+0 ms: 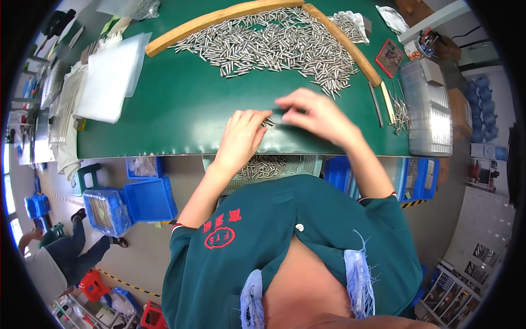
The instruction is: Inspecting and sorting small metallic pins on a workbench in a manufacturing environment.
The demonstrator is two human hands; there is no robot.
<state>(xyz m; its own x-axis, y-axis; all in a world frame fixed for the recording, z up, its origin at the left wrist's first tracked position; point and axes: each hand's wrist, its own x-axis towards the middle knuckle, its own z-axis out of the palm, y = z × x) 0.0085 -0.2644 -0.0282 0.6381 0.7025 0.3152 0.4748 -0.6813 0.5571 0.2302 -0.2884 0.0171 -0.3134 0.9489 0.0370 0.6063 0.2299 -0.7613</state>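
Smooth green covers the worktop, with grey floor below its near edge. Under that edge a pale green plastic basket holds a heap of loose metal pins, and an empty-looking blue crate sits on the near left side.

Close to the middle of the near edge, the left hand bends its fingers down toward the worktop, a few silvery metal pins showing at the fingertips; whether its grip is closed on them I cannot tell. Just to its right, the right hand is blurred, its grip open, thumb and forefinger apart with nothing visible between.

Near the right edge stands a clear plastic case, long thin metal rods lying beside it. Toward the left edge lie translucent plastic sheets.

Farther off, a wide pile of similar pins spreads toward the far edge, bordered by two wooden strips, left and right, that meet there. Beyond the right strip lies a red tray.
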